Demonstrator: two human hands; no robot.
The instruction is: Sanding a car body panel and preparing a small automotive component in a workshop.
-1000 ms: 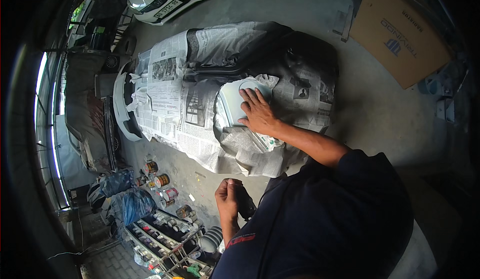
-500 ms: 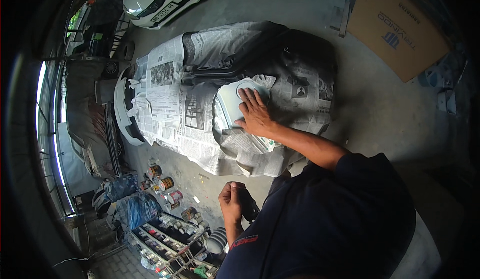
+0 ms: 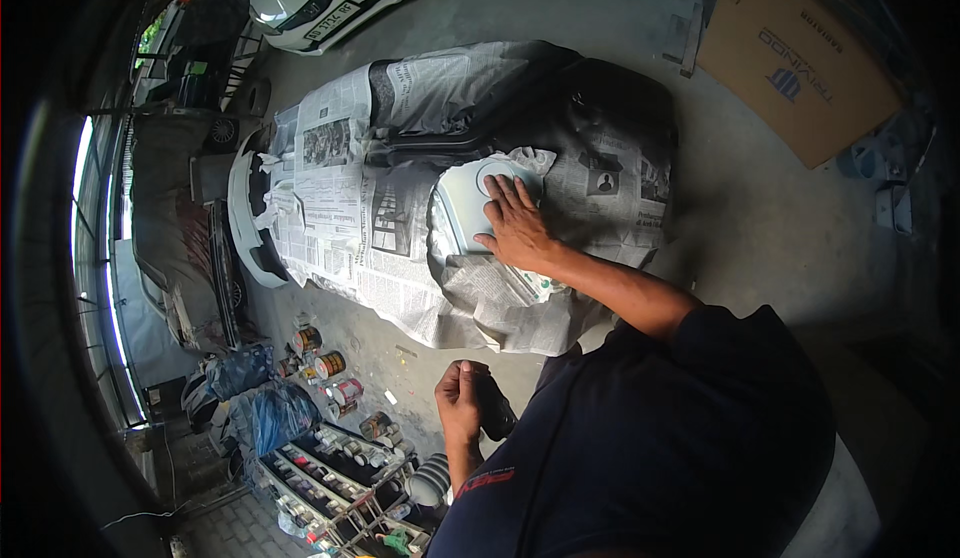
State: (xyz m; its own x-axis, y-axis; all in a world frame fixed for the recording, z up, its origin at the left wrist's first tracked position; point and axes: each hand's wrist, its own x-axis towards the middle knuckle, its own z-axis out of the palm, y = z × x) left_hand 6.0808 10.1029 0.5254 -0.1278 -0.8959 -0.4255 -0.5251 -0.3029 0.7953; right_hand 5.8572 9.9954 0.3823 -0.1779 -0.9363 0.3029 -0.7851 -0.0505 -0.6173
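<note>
A car bumper [image 3: 262, 216], white at its left end, lies mostly under sheets of newspaper [image 3: 335, 193] darkened by black spray. Through a torn gap shows a pale blue-grey patch of its surface [image 3: 458, 220] with a round outline at the top. My right hand [image 3: 520, 228] rests flat on that patch, fingers stretched out and touching it; whatever may lie under the palm is hidden. Lower down, close to my body, my left hand [image 3: 460, 398] is closed, pinching a dark, limp sheet [image 3: 494, 406] whose material I cannot make out.
Paint cans [image 3: 330, 365] stand on the floor at lower left, beside blue plastic bags [image 3: 280, 420] and a metal rack [image 3: 335, 488] loaded with small containers. A white car [image 3: 320, 3] is parked beyond. A large cardboard box [image 3: 800, 68] lies at the far right.
My right hand has shifted slightly to the right on the pale patch, still touching it. My left hand keeps its hold on the dark sheet. The whole view has moved a little.
</note>
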